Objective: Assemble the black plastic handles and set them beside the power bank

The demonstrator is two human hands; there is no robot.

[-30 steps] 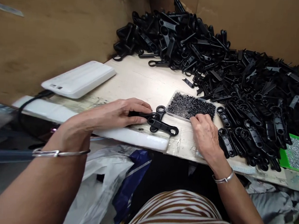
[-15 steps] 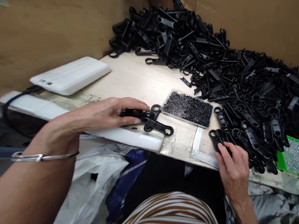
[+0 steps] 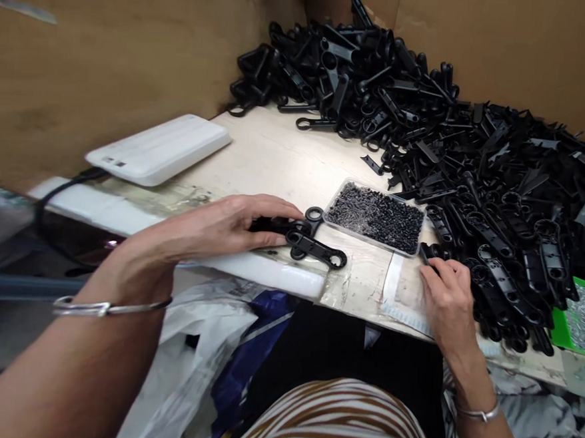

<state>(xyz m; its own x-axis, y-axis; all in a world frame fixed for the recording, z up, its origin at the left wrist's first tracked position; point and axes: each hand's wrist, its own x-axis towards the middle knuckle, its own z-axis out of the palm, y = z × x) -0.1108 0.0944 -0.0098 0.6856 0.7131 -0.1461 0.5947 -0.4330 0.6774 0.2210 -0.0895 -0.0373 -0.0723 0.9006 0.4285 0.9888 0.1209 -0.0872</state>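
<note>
On the left side of the worktop, my left hand [image 3: 232,227] is closed around black plastic handle-shaped pieces, thumb in front and fingers behind. Ringed ends of a black plastic handle piece [image 3: 320,251] and of another piece [image 3: 314,215] stick out past the fingertips, crossing each other. My right hand [image 3: 450,297] pinches a dark plastic piece [image 3: 424,252] at the near edge of the black pile; most of that piece is hidden by the fingers. Between the hands stands a shallow clear box [image 3: 373,214] of small black and silvery bits.
A large heap of black plastic parts [image 3: 382,85] covers the back and right. A white flat device [image 3: 162,150] with a black cable lies at the left. A green tray [image 3: 563,328] of silvery screws stands far right. Cardboard walls [image 3: 509,47] enclose the worktop.
My right hand has lifted and moved left from the row of black handles toward the clear box, with a dark piece in its fingers. My left hand keeps its hold; the view shifted slightly.
</note>
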